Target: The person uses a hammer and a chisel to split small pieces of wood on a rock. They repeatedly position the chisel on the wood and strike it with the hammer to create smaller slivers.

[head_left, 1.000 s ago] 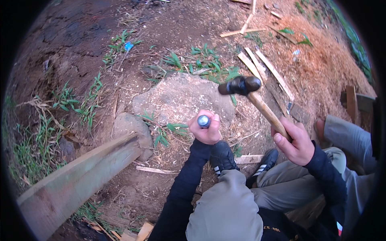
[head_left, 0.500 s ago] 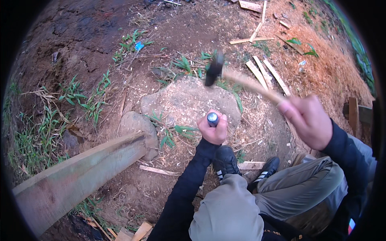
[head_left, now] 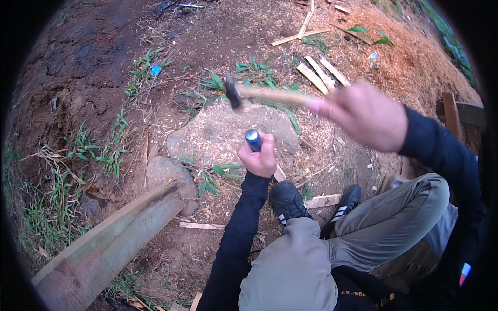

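Wooden-handled hammer (head_left: 259, 94) gripped in right hand (head_left: 365, 115), fingers wrapped; left hand (head_left: 258, 157) fingers clamp blue-capped chisel (head_left: 253, 139) over flat stone (head_left: 223, 136).

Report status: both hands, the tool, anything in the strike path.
Left hand gripping upright blue-capped metal chisel on flat grey stone. Right hand holding wooden-handled hammer, raised, motion-blurred. Nothing between hammer head and chisel top.

Both forearms are covered by long black sleeves (head_left: 236, 238) reaching the wrists; both hands are bare, without gloves. Trousers (head_left: 394, 228) are grey-olive fabric, creased at the knees. Shoes (head_left: 287, 202) are black with white side stripes. A small red, white and blue patch (head_left: 465, 273) marks the right sleeve.
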The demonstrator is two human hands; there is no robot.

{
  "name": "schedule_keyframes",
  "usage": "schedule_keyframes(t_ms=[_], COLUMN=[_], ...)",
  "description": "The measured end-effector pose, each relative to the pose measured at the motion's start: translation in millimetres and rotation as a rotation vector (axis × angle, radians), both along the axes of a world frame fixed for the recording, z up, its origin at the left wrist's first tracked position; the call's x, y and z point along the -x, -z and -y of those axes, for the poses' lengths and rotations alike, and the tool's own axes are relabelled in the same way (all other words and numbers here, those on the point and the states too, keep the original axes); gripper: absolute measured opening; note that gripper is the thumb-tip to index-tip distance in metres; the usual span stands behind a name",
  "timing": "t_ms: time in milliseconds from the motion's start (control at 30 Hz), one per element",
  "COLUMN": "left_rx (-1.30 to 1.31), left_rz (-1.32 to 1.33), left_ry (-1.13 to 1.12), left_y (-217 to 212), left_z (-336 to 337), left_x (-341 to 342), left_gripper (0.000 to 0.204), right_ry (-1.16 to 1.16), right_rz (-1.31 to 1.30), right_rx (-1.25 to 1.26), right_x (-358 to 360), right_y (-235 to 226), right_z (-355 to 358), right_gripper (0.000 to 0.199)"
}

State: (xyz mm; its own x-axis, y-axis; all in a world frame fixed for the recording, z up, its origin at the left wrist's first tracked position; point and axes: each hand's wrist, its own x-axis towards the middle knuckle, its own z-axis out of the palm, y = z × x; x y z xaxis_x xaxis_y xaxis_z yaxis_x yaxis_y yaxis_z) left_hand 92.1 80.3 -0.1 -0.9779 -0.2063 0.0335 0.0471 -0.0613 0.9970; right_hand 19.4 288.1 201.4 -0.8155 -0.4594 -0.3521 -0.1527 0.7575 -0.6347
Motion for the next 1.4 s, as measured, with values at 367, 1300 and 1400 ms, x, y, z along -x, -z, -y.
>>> schedule_keyframes(t_ms=[367, 1300, 1400], left_rx=[-0.315, -0.358, -0.281], left_rz=[0.141, 0.078, 0.108], left_ry=[-0.145, -0.066, -0.150], left_y=[-20, -34, -26], left_z=[8, 37, 29], left_x=[20, -11, -5], left_gripper=[0.008, 0.027, 0.023], right_ry=[0.147, 0.026, -0.129], right_rz=[0.052, 0.030, -0.089], right_rx=[0.138, 0.042, 0.012], right_x=[0, -29, -22], right_y=[5, -12, -20], right_z=[12, 6, 11], right_gripper=[0.057, 0.045, 0.042])
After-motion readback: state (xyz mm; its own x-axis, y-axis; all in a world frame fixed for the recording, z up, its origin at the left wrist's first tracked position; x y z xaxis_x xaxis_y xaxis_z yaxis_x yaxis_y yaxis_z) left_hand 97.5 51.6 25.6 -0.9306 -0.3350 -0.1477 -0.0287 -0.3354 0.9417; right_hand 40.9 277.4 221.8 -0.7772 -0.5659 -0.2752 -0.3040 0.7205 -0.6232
